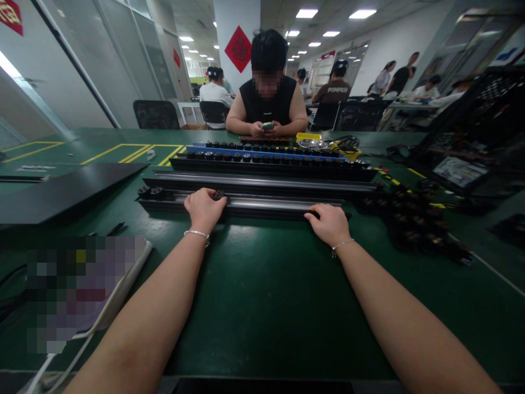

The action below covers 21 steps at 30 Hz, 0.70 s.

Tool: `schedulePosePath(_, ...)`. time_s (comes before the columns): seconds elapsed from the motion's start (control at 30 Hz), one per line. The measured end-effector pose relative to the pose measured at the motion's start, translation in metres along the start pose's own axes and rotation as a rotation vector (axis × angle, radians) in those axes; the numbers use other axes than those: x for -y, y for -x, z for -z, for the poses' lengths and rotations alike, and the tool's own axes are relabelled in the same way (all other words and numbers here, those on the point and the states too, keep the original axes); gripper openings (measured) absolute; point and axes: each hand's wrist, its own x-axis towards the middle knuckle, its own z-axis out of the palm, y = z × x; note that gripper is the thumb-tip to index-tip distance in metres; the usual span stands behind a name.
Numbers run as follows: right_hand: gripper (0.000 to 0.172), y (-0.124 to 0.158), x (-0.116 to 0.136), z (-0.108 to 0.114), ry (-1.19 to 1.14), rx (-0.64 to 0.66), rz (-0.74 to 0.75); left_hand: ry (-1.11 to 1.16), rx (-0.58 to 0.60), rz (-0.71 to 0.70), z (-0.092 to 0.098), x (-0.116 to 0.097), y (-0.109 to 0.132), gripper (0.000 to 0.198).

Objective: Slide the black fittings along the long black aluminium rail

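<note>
A long black rail (262, 204) with a shiny channel lies crosswise in front of me on the green table. My left hand (205, 209) reaches over its left half, fingers closed around a small black part (220, 194) that sits in the channel; the fingertips are partly hidden. Near the rail's right end, my right hand (331, 223) grips the edge, thumb on the near side and fingers curled over the top. Two more small black parts (151, 192) sit at the rail's left end. A second rail (262, 180) lies just behind, parallel to it.
Farther back are rails fitted with rows of round parts (246, 157), one strip blue. A heap of dark parts (426, 221) lies at right, near a black case (471, 126). At left are a dark panel (69, 191) and a white-edged pouch (123, 284). A person sits opposite, holding a phone (268, 126).
</note>
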Motion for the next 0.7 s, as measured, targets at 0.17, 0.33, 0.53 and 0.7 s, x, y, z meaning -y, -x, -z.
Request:
schedulePosePath(0.17,0.025,-0.0002,0.0001,-0.0004,-0.001,0.004,-0.002,0.013,0.02,-0.006,0.0009,-0.0013,0.0008,0.029)
schedulePosePath(0.33,0.025,0.0004,0.0005,0.0002,-0.005,0.0,0.003,0.019,0.045,-0.015,0.0015,-0.0041,0.0024,0.031)
schedulePosePath(0.53,0.025,0.0006,-0.0001,0.0002,-0.009,-0.01,0.011,0.008,0.072,-0.043,0.0011,-0.0086,0.0046,0.031)
schedulePosePath(0.7,0.024,0.0003,-0.0004,-0.0009,-0.009,-0.007,0.012,0.018,0.075,-0.072,-0.0008,-0.0075,0.0035,0.032)
